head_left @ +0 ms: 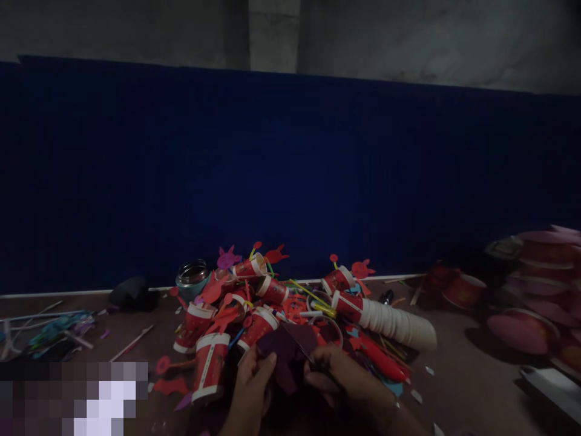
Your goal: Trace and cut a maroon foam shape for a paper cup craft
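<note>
Left hand (pixel 252 387) and right hand (pixel 338 378) grip purple paper (pixel 281 351) beside red cup pile (pixel 236 309)

no legible text on the red paper cups (pixel 209 363) or anything else

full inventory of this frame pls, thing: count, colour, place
purple paper: one piece, dark purple, held in both hands at bottom centre
red cups: a heap, count unclear, red with white bands, centre of table
cup stack: one, white with a red end cup, lying right of the heap
paper cutouts: several, red and purple, on sticks in the heap
tin: one, metallic, open, behind the heap
bowls: several, pink and red, far right
backdrop: one, dark blue, behind the table
table: one, brown
left hand: grips the paper
right hand: on the paper, maybe holding a thin tool
</note>
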The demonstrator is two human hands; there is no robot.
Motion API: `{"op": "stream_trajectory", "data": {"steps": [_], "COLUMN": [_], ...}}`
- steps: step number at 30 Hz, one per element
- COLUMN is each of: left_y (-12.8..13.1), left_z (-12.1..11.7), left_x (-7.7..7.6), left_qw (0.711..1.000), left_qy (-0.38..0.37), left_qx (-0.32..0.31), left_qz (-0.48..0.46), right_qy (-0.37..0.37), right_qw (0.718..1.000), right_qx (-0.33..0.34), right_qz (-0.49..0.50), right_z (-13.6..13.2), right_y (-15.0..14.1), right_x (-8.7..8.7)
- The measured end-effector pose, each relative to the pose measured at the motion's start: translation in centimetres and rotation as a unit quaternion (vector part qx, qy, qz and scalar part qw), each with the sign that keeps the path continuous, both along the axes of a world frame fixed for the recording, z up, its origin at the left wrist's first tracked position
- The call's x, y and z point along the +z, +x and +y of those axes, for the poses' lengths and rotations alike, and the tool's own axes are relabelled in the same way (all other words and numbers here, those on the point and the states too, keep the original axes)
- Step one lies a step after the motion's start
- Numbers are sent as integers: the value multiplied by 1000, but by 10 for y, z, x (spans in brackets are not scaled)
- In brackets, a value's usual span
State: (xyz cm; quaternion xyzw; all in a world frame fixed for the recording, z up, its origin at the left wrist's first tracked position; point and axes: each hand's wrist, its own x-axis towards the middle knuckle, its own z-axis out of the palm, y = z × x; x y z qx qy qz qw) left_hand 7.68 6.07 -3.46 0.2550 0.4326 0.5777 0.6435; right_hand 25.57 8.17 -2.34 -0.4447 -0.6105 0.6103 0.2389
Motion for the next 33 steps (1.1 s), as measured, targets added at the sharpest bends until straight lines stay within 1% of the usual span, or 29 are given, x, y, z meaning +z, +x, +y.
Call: {"op": "stream_trajectory", "data": {"steps": [3, 5, 8, 10, 12, 14, 16, 18, 20, 23, 26, 27, 31, 33], "left_y": [0, 0, 1, 1, 2, 2, 2, 1, 0, 0, 0, 0, -1, -1], "left_z": [2, 2, 1, 1, 1, 2, 3, 3, 3, 4, 3, 3, 4, 4], "left_x": [-8, -13, -16, -15, -13, -10, -7, -4, -2, 0, 2, 3, 5, 4], "left_qw": [998, 995, 992, 993, 995, 997, 997, 997, 997, 991, 979, 979, 986, 988], "left_qy": [-12, 5, 26, 26, 16, -18, -43, -35, -12, -35, -69, -67, -35, -25], "left_qx": [38, 44, 51, 60, 56, 46, 36, 42, 60, 130, 189, 192, 161, 151], "left_qz": [52, 88, 115, 101, 77, 60, 59, 56, 47, 9, -31, -34, -14, -6], "right_qy": [-20, -29, -32, -25, -5, 25, 36, 27, 15, 17, 46, 47, 25, 40], "right_qw": [999, 997, 994, 994, 990, 981, 973, 976, 987, 996, 998, 998, 999, 999], "right_qx": [-24, -48, -56, -75, -123, -169, -190, -170, -114, -34, 7, 12, 6, 12], "right_qz": [14, 51, 84, 74, 69, 90, 124, 134, 110, 78, 50, 42, 46, 20], "right_z": [-4, -7, -12, -12, -11, -7, -5, -4, -6, -11, -14, -14, -14, -15], "right_y": [-2, -5, -13, -19, -22, -22, -20, -18, -18, -21, -24, -24, -25, -25], "right_x": [6, 10, 9, 4, -1, -3, 0, 4, 7, 6, 0, -1, 2, 5]}}
